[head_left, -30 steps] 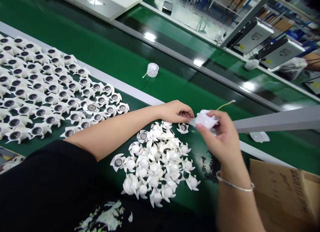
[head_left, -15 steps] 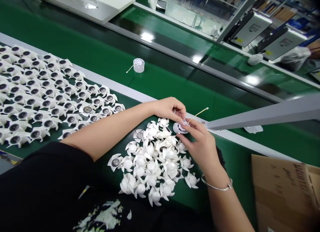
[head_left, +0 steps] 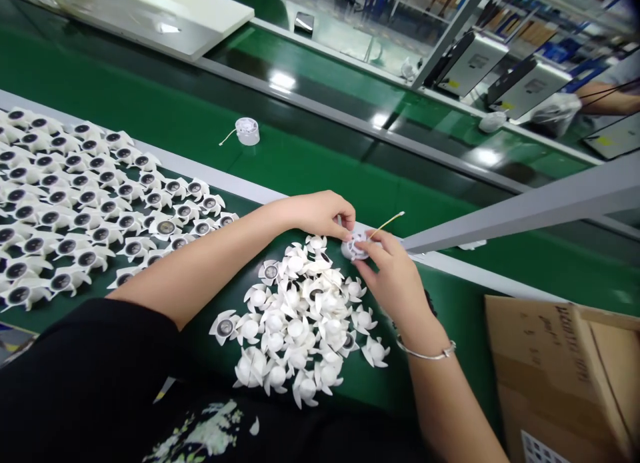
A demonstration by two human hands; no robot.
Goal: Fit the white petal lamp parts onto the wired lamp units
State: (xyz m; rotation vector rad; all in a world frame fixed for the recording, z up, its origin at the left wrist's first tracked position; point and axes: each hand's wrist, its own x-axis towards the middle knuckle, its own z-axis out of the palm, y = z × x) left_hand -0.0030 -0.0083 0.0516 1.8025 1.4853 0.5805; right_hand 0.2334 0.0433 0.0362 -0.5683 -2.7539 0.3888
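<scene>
Between my two hands is a small round white fan housing (head_left: 353, 247), with a thin yellow wire (head_left: 387, 224) sticking out from it to the upper right. My right hand (head_left: 393, 270) grips the housing from the right, thumb below and fingers on top. From the upper left, my left hand (head_left: 327, 216) has curled fingers, with the tips pinched at the housing's edge. Just below lies a loose heap of white fan impellers (head_left: 300, 323), most with their domed hubs up.
Rows of impellers (head_left: 80, 200) cover the green table at left. Another clear-white housing (head_left: 249, 131) with a wire sits on the green belt beyond the grey rail. A slanted grey post (head_left: 525, 203) and a cardboard box (head_left: 540, 370) are at right. A person's arm (head_left: 607, 98) shows far right.
The view has shifted slightly, so most things sit further left. The housing stays between my hands, its open face turned more upward, and my right fingers have moved over its top.
</scene>
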